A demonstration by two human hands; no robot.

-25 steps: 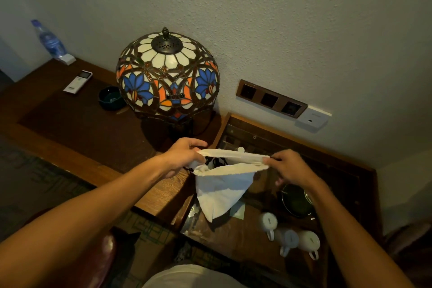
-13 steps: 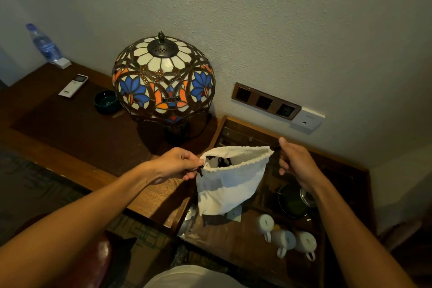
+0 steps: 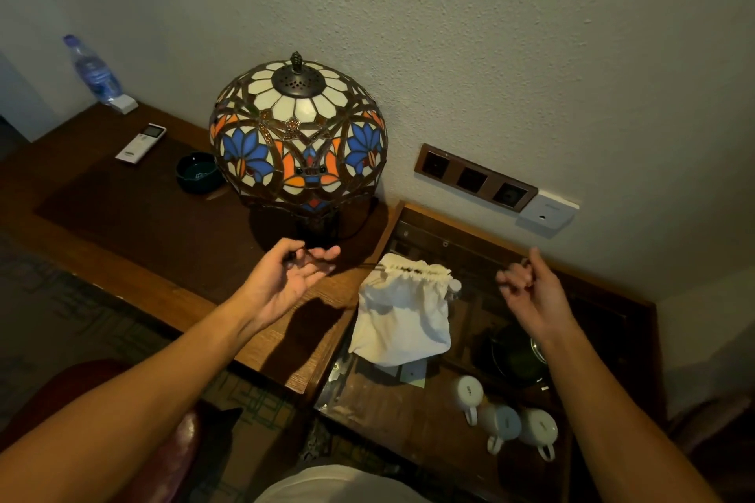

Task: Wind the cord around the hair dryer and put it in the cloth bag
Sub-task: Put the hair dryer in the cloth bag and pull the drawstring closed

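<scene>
**Item: white cloth bag, drawn closed, resting on the lower tabletop**

Location. The cloth bag point(image 3: 402, 316) sat on the lower glass-topped tabletop point(image 3: 412, 417), just right of the step down from the upper wooden tabletop point(image 3: 135, 216). Its gathered mouth point(image 3: 414, 270) pointed toward the wall and looked cinched nearly shut; a dark line showed along the gathers, too small to identify. The hair dryer and its cord were not visible as such; the bag's full, lumpy outline suggested they lay inside, though this could not be confirmed.

Hands. The left hand point(image 3: 286, 278) hovered above the upper tabletop, palm up, fingers loosely spread, holding nothing. The right hand point(image 3: 531, 290) hovered to the right of the bag, fingers loosely curled, also holding nothing. Both were apart from the bag, one on either side.

Handling, as judged. Fabric soft and limp, no stiffness of its own; it would sag around whatever it held. Contents probably rigid and moderately weighty, so the bag would swing if lifted by the mouth alone. Best hold: the gathered neck just below the ruffle, with a second hand under the belly. Cloth not slippery.

Neighbouring items. Stained-glass lamp point(image 3: 298, 135) on the upper tabletop; three white mugs point(image 3: 504, 417) lying near the bag; a dark pot point(image 3: 517, 355) beneath the right wrist.
</scene>
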